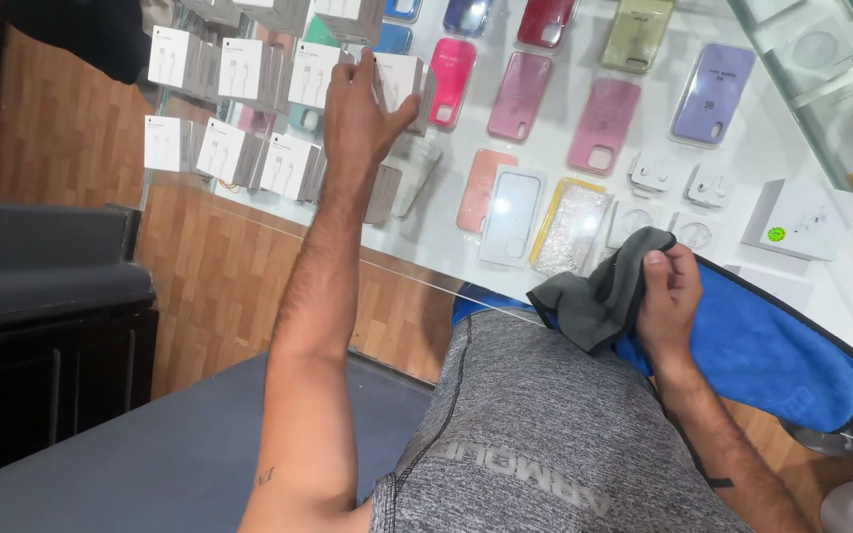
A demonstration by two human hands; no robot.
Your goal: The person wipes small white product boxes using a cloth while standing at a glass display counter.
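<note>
My left hand [362,114] reaches far across the glass counter [772,148] and grips a small white box [402,77], thumb against its near side. More white boxes [234,148] stand in rows to its left. My right hand [668,301] is near my body and holds a crumpled grey cloth [599,296]. Hand and grey cloth rest on a blue cloth with a dark edge [772,345], spread over the counter's near edge.
Under the glass lie several phone cases: pink [604,123], magenta [453,79], lilac [713,94], olive [637,35], and a clear one [510,212]. A bigger white box [802,219] sits on the right. A wooden panel [219,276] and a dark cabinet [41,326] are at left.
</note>
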